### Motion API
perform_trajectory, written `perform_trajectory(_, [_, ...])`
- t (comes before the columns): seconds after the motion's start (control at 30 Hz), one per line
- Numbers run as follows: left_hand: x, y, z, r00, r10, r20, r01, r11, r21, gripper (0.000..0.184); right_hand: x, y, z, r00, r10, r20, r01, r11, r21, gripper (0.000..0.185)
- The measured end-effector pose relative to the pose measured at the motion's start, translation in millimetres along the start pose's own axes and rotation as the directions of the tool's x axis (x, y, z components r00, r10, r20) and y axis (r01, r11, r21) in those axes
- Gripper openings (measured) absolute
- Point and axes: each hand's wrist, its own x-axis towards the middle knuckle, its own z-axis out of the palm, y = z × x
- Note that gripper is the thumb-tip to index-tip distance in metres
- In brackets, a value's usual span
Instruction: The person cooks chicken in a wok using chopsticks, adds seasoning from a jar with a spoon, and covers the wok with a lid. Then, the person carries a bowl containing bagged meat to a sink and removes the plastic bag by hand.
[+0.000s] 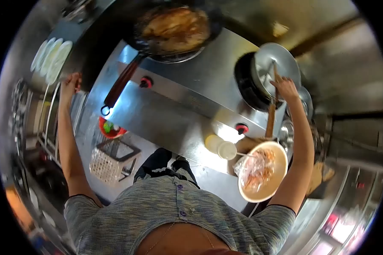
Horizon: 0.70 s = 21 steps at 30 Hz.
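At the upper right, my right hand (286, 88) is closed around the wooden handle of a utensil (276, 70) whose far end lies in a metal pan (285, 57). That pan sits on a dark wok (247, 80), whose wooden handle (270, 121) points toward me. Off to the left, my left hand (71, 80) has its fingers curled, close below a row of pale oval dishes (57, 61); what it holds, if anything, is too small to tell. A frying pan (174, 29) with browned food stands on the stove at the top.
The steel stove (187, 85) has red knobs. Near its front right edge are a beige bowl (281, 178) with plastic-wrapped food and a pale container (227, 150). A red bowl (110, 132) and a perforated basket (104, 168) are at the lower left.
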Motion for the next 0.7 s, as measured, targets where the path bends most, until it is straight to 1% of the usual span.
perform_trajectory(0.03, [-20, -13, -11, 0.998, -0.041, -0.045, 0.041, 0.999, -0.005, 0.024, 6, 3, 5, 1.0, -0.008, -0.014, 0.008, 0.999, 0.041, 0.03])
perform_trajectory(0.07, [-37, -30, -21, 0.988, -0.115, -0.1, 0.112, 0.993, -0.04, 0.025, 8, 8, -2, 0.997, -0.076, 0.03, 0.075, 0.997, 0.023, 0.022])
perform_trajectory(0.1, [-54, -48, -30, 0.971, -0.193, -0.142, 0.184, 0.98, -0.079, 0.026, 7, 12, 2, 0.993, -0.05, -0.108, 0.064, 0.989, 0.134, 0.02])
perform_trajectory(0.13, [-71, -64, -37, 0.96, -0.23, -0.161, 0.217, 0.971, -0.097, 0.026, 4, 17, 3, 0.974, 0.031, -0.225, 0.033, 0.962, 0.273, 0.019])
perform_trajectory(0.17, [-85, -79, -41, 0.949, -0.263, -0.175, 0.243, 0.962, -0.123, 0.026, 1, 14, -13, 0.906, 0.216, -0.364, -0.053, 0.911, 0.408, 0.012])
perform_trajectory(0.2, [-95, -92, -43, 0.937, -0.292, -0.189, 0.266, 0.952, -0.154, 0.026, -3, 13, -33, 0.79, 0.404, -0.462, -0.105, 0.831, 0.546, 0.008])
perform_trajectory(0.23, [-102, -106, -42, 0.922, -0.327, -0.205, 0.291, 0.938, -0.188, 0.025, -4, 12, -43, 0.633, 0.667, -0.393, 0.087, 0.443, 0.892, 0.015])
perform_trajectory(0.27, [-108, -118, -40, 0.906, -0.362, -0.217, 0.317, 0.923, -0.218, 0.024, 1, 7, -64, 0.479, 0.837, -0.264, 0.257, 0.153, 0.954, 0.021])
perform_trajectory(0.3, [-111, -128, -38, 0.89, -0.399, -0.222, 0.346, 0.907, -0.241, 0.024, -4, -1, -118, 0.517, 0.836, -0.181, 0.155, 0.117, 0.981, 0.025])
perform_trajectory(0.37, [-102, -136, -27, 0.885, -0.424, -0.194, 0.363, 0.888, -0.284, 0.024, 15, -27, -169, 0.545, 0.816, -0.193, 0.388, -0.041, 0.921, 0.027])
perform_trajectory(0.43, [-86, -139, -10, 0.895, -0.42, -0.149, 0.359, 0.877, -0.319, 0.025, 48, -63, -190, 0.624, 0.761, -0.181, 0.48, -0.19, 0.856, 0.028])
perform_trajectory(0.47, [-76, -138, -6, 0.914, -0.39, -0.115, 0.345, 0.893, -0.29, 0.024, 67, -81, -201, 0.701, 0.68, -0.216, 0.464, -0.205, 0.862, 0.029])
perform_trajectory(0.5, [-66, -137, -3, 0.925, -0.369, -0.092, 0.335, 0.906, -0.259, 0.025, 83, -99, -208, 0.745, 0.657, -0.114, 0.383, -0.283, 0.879, 0.032])
perform_trajectory(0.53, [-56, -135, -2, 0.935, -0.347, -0.068, 0.324, 0.919, -0.226, 0.026, 97, -118, -221, 0.78, 0.616, -0.112, 0.378, -0.32, 0.869, 0.037])
perform_trajectory(0.63, [-30, -130, -6, 0.949, -0.315, -0.033, 0.306, 0.938, -0.163, 0.026, 130, -148, -222, 0.851, 0.492, -0.185, 0.354, -0.278, 0.893, 0.026])
perform_trajectory(0.7, [-16, -133, -10, 0.956, -0.294, -0.021, 0.288, 0.948, -0.138, 0.024, 142, -156, -221, 0.89, 0.451, -0.069, 0.243, -0.341, 0.908, 0.026])
